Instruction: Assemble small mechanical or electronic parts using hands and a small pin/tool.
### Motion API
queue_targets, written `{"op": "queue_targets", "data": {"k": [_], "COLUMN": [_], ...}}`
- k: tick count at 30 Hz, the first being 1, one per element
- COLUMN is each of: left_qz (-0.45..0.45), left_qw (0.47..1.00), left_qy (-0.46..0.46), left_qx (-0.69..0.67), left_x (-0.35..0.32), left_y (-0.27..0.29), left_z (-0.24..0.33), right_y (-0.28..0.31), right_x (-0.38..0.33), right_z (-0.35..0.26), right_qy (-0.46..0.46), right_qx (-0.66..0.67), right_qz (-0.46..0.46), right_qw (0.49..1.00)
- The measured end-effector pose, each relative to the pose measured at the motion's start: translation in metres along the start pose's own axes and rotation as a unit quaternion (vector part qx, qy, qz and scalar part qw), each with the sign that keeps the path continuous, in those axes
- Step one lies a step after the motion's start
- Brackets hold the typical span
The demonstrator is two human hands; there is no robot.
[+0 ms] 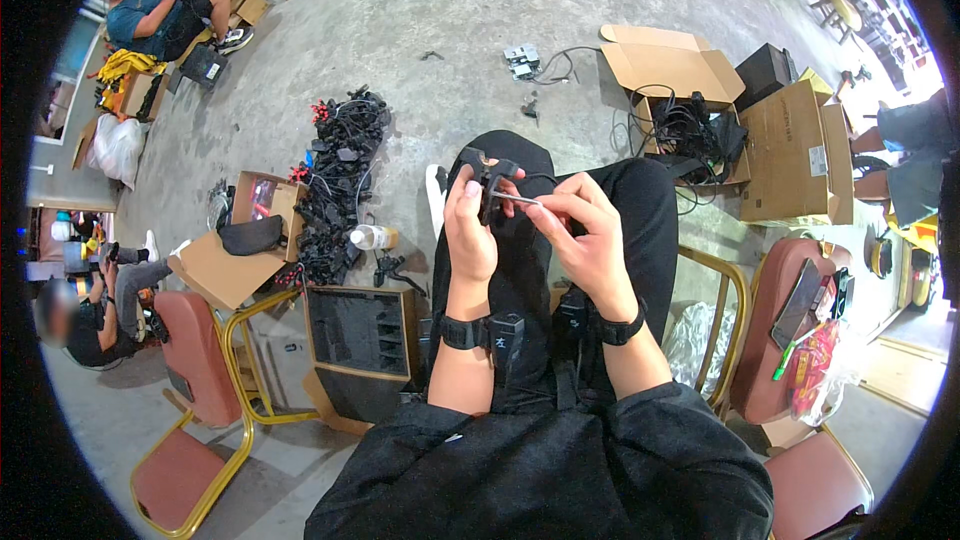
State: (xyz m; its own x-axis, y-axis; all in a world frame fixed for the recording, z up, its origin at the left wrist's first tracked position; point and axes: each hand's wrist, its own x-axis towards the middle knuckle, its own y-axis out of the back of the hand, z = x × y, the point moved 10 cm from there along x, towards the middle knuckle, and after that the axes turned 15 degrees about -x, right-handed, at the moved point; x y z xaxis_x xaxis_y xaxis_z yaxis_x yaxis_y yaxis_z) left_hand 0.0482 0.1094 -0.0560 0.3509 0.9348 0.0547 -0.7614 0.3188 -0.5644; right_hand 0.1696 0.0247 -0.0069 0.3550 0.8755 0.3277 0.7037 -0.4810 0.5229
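Workshop-type space: bare concrete floor is lying beneath a long heap of black parts; open cardboard box of cables is standing well right of the heap; metal-framed chair, lower left of it; person sitting, upper left.

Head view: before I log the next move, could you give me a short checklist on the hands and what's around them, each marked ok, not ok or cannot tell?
1. Black part held: ok, in the left hand.
2. Thin metal tool held: ok, pinched in the right hand.
3. Tool seated in the part: cannot tell, the contact is too small to make out.
4. Bands around both wrists: ok, one on each.
5. Bottle away from the hands: ok, on the floor to the left, beside the pile of black parts.
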Motion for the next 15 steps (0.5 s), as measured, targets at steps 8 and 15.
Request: {"op": "queue_targets", "data": {"k": [8,15], "left_qz": [0.013,0.017], "left_qw": [1.000,0.999], "left_qy": [0.014,0.013], "left_qx": [-0.018,-0.029], "left_x": [0.001,0.002], "left_y": [0.004,0.006], "left_z": [-0.002,-0.004], "right_y": [-0.023,0.001], "right_x": [-0.005,0.006], "right_z": [0.015,-0.013], "right_qy": [-0.155,0.005], "right_qx": [0.157,0.030], "right_qz": [-0.105,-0.015], "right_qw": [0.970,0.999]}}
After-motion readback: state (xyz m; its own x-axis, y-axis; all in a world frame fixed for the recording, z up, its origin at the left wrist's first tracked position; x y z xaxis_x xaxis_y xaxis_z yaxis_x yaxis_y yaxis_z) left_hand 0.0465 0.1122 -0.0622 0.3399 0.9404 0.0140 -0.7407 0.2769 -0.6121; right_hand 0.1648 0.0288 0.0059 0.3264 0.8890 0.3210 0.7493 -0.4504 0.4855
